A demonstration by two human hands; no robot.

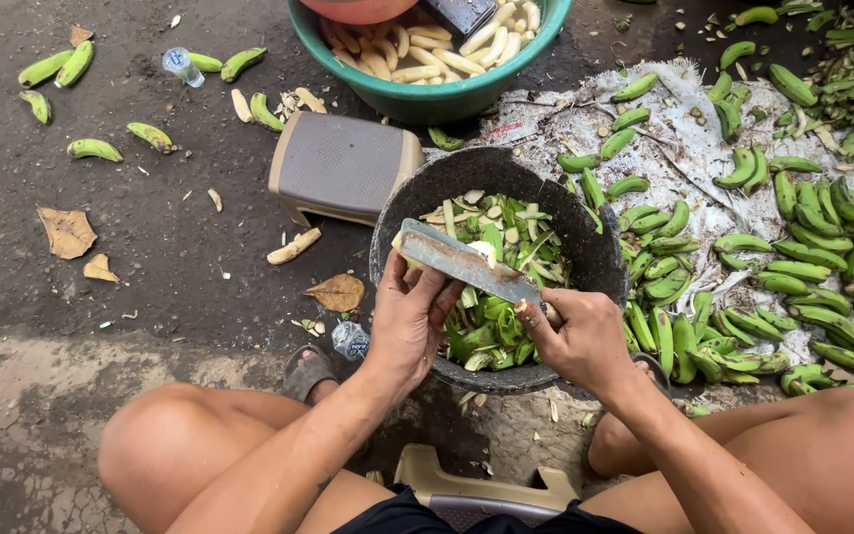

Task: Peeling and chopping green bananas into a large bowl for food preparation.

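My left hand (412, 314) grips a small banana whose pale peeled tip (484, 252) shows above the fingers, over a dark round basin (585, 237) full of green peels. My right hand (577, 336) is closed on the handle of a long flat knife (462, 259), whose blade lies across the banana and over my left fingers. Both hands hover above the basin's near rim. My knees frame the bottom of the view.
A green tub (437, 94) of peeled pale bananas stands at the top. Several unpeeled green bananas (793, 267) lie heaped on a sack at right. A small beige stool (343, 163) sits left of the basin. Loose bananas, dry leaves and a small plastic bottle (182, 65) are scattered on the ground at left.
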